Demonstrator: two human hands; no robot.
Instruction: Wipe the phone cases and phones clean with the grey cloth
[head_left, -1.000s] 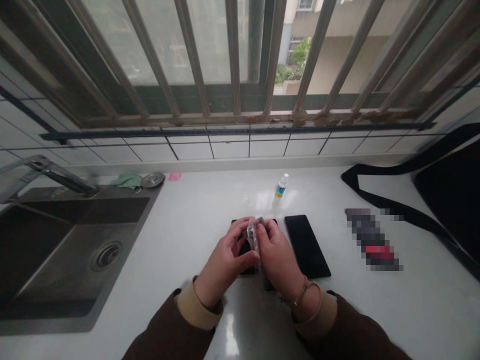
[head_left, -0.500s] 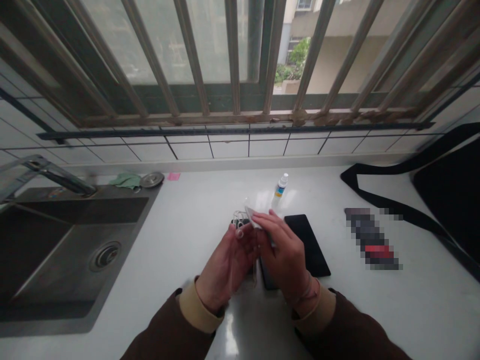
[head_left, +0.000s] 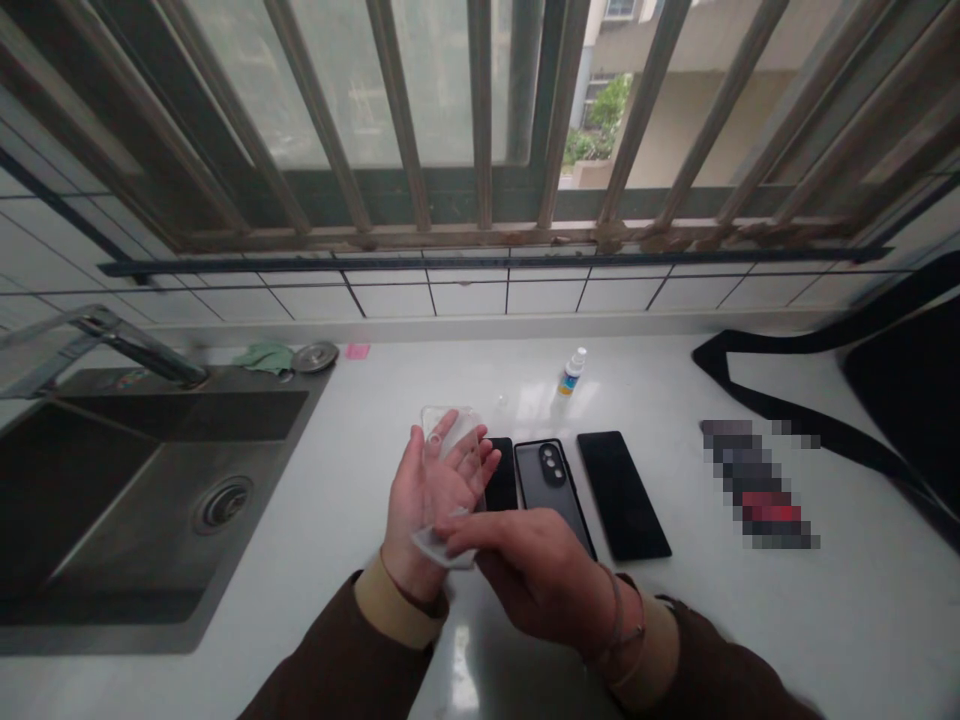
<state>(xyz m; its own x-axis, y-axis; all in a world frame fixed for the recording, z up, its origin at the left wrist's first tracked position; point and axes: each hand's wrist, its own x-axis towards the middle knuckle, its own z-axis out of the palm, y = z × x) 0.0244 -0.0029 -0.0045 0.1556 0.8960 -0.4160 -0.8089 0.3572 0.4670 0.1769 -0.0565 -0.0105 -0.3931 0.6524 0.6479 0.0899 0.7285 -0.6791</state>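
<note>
A clear phone case [head_left: 452, 460] lies across the palm and fingers of my left hand [head_left: 406, 505], which supports it from beneath. Between the fingers of my right hand [head_left: 536, 565] is a thin white wipe [head_left: 435, 546], pressed onto the lower end of the case. Just beyond my right hand rests a black phone case [head_left: 536, 490] with camera cutouts, on the counter. To its right lies a large black phone [head_left: 624, 495]. Another black phone [head_left: 502, 474] is partly covered by my left fingers.
A small spray bottle [head_left: 572, 372] stands toward the back of the white counter [head_left: 315, 520]. At the left is a steel sink [head_left: 135, 520] with a faucet [head_left: 142, 350]. A blurred-out item [head_left: 761, 485] and a black strap [head_left: 795, 420] are at the right.
My right hand has moved down with the wipe, from the case's upper part to its lower end. The case now lies flatter on my left palm, and the view has shifted slightly left.
</note>
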